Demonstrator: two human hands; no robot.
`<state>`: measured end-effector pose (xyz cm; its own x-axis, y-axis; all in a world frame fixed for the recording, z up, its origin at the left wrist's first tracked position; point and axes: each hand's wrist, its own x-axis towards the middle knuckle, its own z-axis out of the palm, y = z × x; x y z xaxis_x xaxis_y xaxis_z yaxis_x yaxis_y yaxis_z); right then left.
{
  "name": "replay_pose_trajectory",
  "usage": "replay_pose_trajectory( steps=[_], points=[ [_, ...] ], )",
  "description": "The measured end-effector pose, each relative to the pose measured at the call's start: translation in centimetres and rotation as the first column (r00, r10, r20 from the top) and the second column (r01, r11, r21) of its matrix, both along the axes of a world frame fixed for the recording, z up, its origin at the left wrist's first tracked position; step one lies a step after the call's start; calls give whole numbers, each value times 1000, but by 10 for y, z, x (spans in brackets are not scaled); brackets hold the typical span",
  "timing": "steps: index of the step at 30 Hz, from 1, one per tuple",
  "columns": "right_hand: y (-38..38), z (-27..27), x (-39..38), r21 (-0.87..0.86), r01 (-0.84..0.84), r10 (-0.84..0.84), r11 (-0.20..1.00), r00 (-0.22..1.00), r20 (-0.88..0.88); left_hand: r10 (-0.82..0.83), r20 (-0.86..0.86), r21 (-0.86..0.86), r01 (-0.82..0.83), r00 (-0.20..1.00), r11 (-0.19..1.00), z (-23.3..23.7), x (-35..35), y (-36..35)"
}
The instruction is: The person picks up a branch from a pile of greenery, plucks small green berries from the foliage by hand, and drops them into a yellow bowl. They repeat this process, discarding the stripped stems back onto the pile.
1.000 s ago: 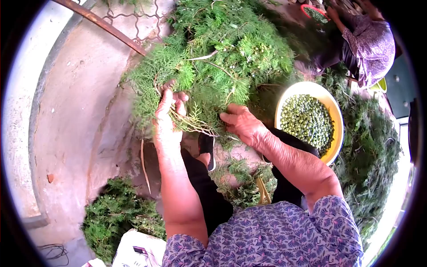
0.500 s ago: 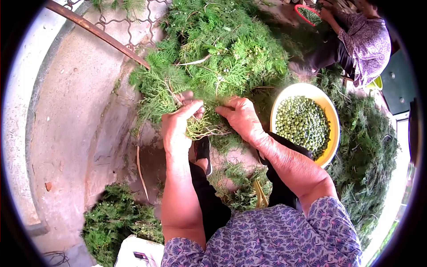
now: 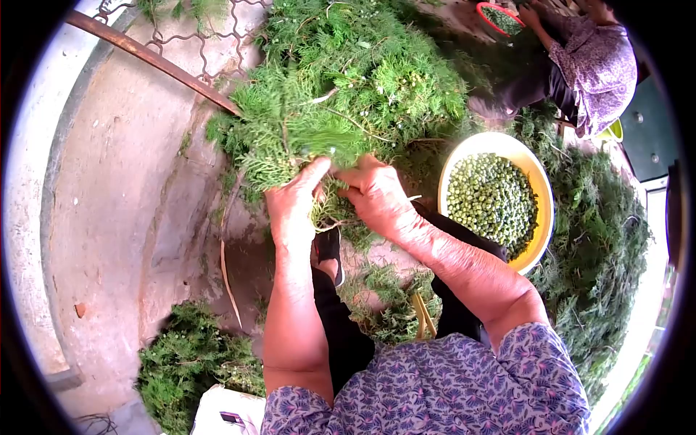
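Patterned shirt (image 3: 428,384): nearest, worn by the person over dark trousers.
Left hand (image 3: 292,210): clamped on an evergreen sprig (image 3: 270,171).
Right hand (image 3: 378,197): just beside the left hand, thumb and fingers drawn together at the stems; whether they pinch anything cannot be told.
Sprig's place: in front of the person, its leafy part reaching out beyond the left hand, some foliage there blurred.
Yellow basin (image 3: 545,235): near the right forearm, on the person's right, holding small round green pieces (image 3: 493,203).
Main heap (image 3: 384,80): leafy green cuttings just beyond both hands.
Co-worker (image 3: 598,72): far right, arms near a red-rimmed bowl (image 3: 488,22).
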<state>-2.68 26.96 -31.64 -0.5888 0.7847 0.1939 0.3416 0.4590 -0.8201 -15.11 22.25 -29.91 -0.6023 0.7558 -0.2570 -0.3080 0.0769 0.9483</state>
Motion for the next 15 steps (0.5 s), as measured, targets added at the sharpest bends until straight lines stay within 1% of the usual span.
replay_pose_trajectory(
  steps=[1, 2, 3, 4, 5, 6, 7, 8, 9, 11, 13, 15],
  points=[
    [2, 1, 2, -2, 0, 0, 1000, 1000, 0, 29, 50, 9, -30, 998, 1000, 1, -2, -1],
    [6, 1, 6, -90, 18, -20, 996, 1000, -19, 79, 59, -52, -76, 995, 996, -2, -3, 1],
    [9, 0, 8, -178, 34, -41, 983, 998, -37, 80, 58, -55, -77, 995, 996, -3, -5, 0],
    [10, -4, 9, -244, 58, -88, 968, 990, -114, 51, 83, 5, -51, 995, 999, -4, -7, 0],
    [13, -1, 12, -423, -22, -72, 906, 976, -205, 18, 108, 65, -26, 994, 998, -5, -9, 0],
    [19, 4, 16, -511, -95, -23, 854, 975, -219, 44, 124, 48, -50, 991, 998, -7, -10, 0],
    [22, 6, 18, -595, -163, 22, 787, 971, -237, 28, 128, 50, -34, 991, 998, -7, -11, -1],
    [22, 6, 17, -666, -181, -30, 724, 956, -293, 36, 150, 32, -41, 988, 999, -11, -13, -1],
    [25, 8, 17, -668, -179, -32, 722, 956, -291, 46, 172, 16, -49, 984, 999, -14, -14, -1],
    [28, 11, 19, -672, -192, 20, 715, 967, -255, 50, 183, 19, -54, 982, 998, -17, -13, -1],
    [29, 8, 18, -681, -210, 16, 702, 960, -279, 51, 191, 29, -57, 980, 998, -18, -12, -1],
    [31, 10, 18, -628, -265, 150, 732, 961, -230, -38, 134, 66, 29, 990, 997, -21, -11, -3]
  ],
)
